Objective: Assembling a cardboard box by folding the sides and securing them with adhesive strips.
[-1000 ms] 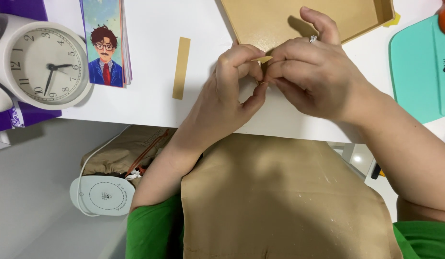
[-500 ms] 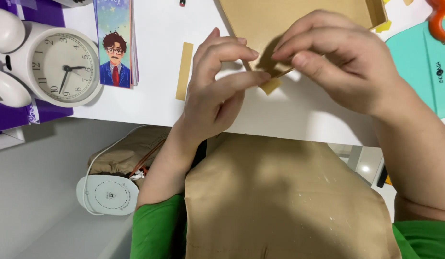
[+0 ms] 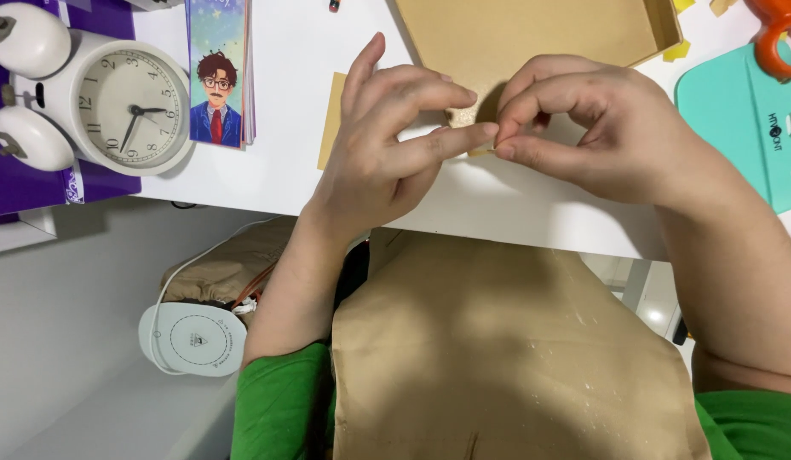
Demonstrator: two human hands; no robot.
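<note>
A head-worn camera looked down at two bare hands meeting over a white surface (image 3: 267, 170). The left hand (image 3: 387, 145) had its fingers (image 3: 429, 140) spread and half curled, with the index tip touching the tips of the right hand. The right hand (image 3: 600, 128) had its thumb and index finger closed in a pinch. Between the two sets of tips sat a small tan scrap of card (image 3: 465, 115), largely hidden by the fingers, so it was hard to tell which hand truly gripped it; it appeared to be pinched by the right hand and steadied by the left. The scrap was held just above the near edge of a shallow brown cardboard box lid (image 3: 532, 34) lying open on the surface.

A thin tan card strip (image 3: 330, 132) lay flat just left of the left hand. Further left stood a white twin-bell alarm clock (image 3: 127, 106), and beside it an illustrated bookmark (image 3: 216, 72) showing a cartoon figure. At the right edge lay a mint-green plastic board (image 3: 744, 119), with orange scissor handles (image 3: 779, 34) above it. Below the surface, a tan apron (image 3: 497, 358) covered the person's lap, with green sleeves (image 3: 276, 409) at either side.
</note>
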